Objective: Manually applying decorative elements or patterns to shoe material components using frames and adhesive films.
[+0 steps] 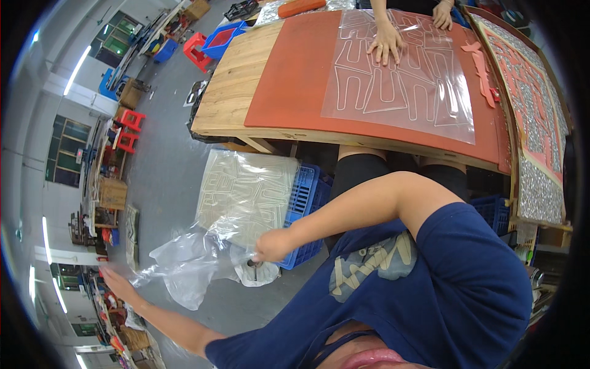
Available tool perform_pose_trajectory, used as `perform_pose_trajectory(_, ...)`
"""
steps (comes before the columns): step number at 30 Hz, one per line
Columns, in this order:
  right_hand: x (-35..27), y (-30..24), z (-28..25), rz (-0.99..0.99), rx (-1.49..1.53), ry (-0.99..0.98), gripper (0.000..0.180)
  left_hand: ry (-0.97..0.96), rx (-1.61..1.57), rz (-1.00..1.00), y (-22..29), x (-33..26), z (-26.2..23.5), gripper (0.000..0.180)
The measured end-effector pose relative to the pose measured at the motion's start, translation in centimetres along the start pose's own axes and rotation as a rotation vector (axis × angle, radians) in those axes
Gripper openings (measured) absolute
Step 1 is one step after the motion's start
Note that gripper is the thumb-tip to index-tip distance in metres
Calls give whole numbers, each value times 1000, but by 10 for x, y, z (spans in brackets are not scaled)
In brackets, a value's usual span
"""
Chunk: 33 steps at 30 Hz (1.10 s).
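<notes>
My left hand (121, 288) reaches far out at the lower left, its fingers long and slightly blurred. A gathered end of clear plastic film (187, 261) runs to it and appears held there. Closed around the film's other side is my right hand (275, 245), beside a blue plastic crate (307, 195). Between the hands the film hangs crumpled and loose. Just beyond it lies a stack of clear sheets (246, 187) with outlined shapes, resting on the crate and partly under the film.
A wooden table (230, 92) with a red mat (289, 74) carries a patterned clear sheet (399, 92). A co-worker's hand (386, 43) presses on it. Pink scraps (482, 71) lie right of it, beside a framed panel (531, 117). Red stools (195, 52) stand at the far left.
</notes>
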State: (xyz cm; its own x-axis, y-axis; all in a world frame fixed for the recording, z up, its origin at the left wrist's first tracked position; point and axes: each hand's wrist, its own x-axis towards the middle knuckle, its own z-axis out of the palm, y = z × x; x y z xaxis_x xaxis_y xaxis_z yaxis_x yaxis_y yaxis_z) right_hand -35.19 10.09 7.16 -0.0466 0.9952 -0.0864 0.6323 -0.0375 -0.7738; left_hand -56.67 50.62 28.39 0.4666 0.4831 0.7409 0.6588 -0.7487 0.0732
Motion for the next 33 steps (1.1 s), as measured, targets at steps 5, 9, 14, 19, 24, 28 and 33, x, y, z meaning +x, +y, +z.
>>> perform_pose_trajectory(5,8,62,-77,158,577,285,45,171,392,495,131,209,100,35)
perform_pose_trajectory(9,-8,90,-142,288,882,496,44,330,215,584,250,354,191,43)
perform_pose_trajectory(14,-51,185,-203,491,1059,741,42,328,-149,433,554,322,305,46)
perform_pose_trajectory(19,-71,238,-230,568,1289,842,44,178,-157,422,697,283,348,58)
perform_pose_trajectory(24,-66,257,-237,573,1597,730,46,95,-357,356,720,237,385,64)
perform_pose_trajectory(28,-75,267,-238,592,1644,725,42,-428,-603,521,685,178,346,33)
perform_pose_trajectory(33,-72,248,-246,639,1602,670,39,-1404,-445,627,568,6,325,42)
